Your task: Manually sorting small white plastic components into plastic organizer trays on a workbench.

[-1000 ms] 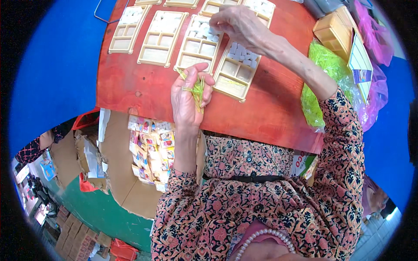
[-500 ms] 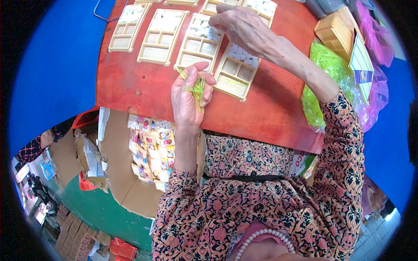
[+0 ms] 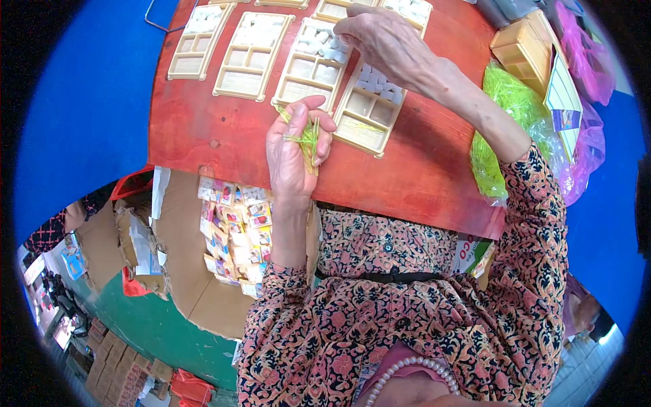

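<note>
My left hand (image 3: 291,146) is closed around a bunch of thin yellow-green plastic sticks (image 3: 310,142), just in front of the near end of a cream compartment tray (image 3: 293,91). White chunky pieces (image 3: 314,41) fill the far compartment of that tray. Over its far right edge, my right hand (image 3: 380,41) reaches in with fingers bent together. Whatever those fingertips hold, if anything, is hidden. Beneath my right wrist lies another tray (image 3: 366,105); it has white pieces at its far end and a few yellow-green sticks in the near compartment.
More filled trays (image 3: 242,84) stand on the red table (image 3: 196,129). At the right are a bag of bright green sticks (image 3: 505,102), stacked empty trays (image 3: 522,51) and a pink plastic bag (image 3: 586,61). Below the table's edge, a cardboard box (image 3: 183,258) holds many small printed packets (image 3: 237,234).
My right hand has shifted slightly to the right, and some white pieces in the tray beside it lie differently. My left hand keeps its place with the sticks.
</note>
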